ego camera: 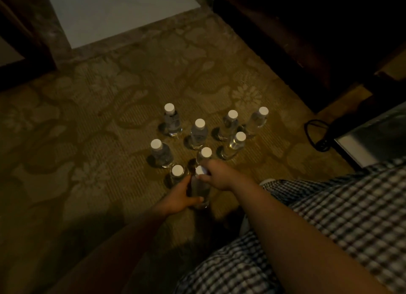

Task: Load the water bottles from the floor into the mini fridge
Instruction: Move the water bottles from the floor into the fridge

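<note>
Several clear water bottles with white caps stand upright on the patterned carpet, among them one at the far left of the group (172, 121) and one at the far right (257, 120). My left hand (178, 198) wraps around the body of the nearest bottle (200, 187). My right hand (217, 175) pinches that bottle at its white cap. Another bottle (177, 172) stands just left of it, and one (205, 153) just behind. At the right edge is a grey metallic surface (373, 140), possibly the mini fridge; its inside is not visible.
Dark wooden furniture (307, 41) fills the upper right, and a dark post (24, 36) stands at the upper left beside pale floor (123, 12). A black cable (314, 135) loops on the carpet right of the bottles. My checked clothing (329, 216) covers the lower right.
</note>
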